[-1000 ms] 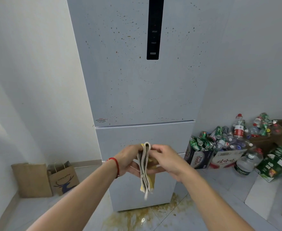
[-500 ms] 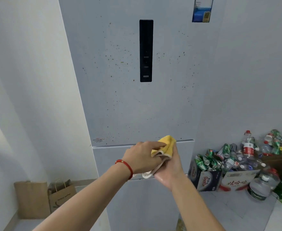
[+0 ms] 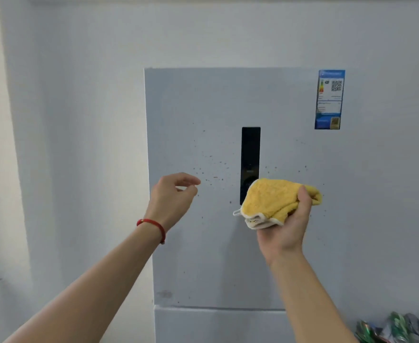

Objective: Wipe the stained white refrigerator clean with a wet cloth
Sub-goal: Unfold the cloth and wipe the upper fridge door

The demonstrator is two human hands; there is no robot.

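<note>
We are standing in front of the white refrigerator (image 3: 203, 243), which is taking up the middle of the view against a pale wall (image 3: 79, 120). Our right hand (image 3: 286, 226) is holding the yellow cloth (image 3: 272, 201) folded into a thick pad, with the thumb curled over its right edge and the fingers closing underneath. The cloth is sitting just in front of the lower end of the black control panel (image 3: 250, 157); whether it is already touching the door we cannot tell from this angle. Our left hand (image 3: 172, 198) is hanging in the air near the left edge of the door, fingers loosely curled and holding nothing, with a red bracelet (image 3: 154, 226) on the wrist. Small brown specks (image 3: 213, 169) are scattering over the door around the panel. A blue energy label (image 3: 329, 100) is sticking at the upper right, and crushed cans (image 3: 398, 328) are lying at the lower right corner.
</note>
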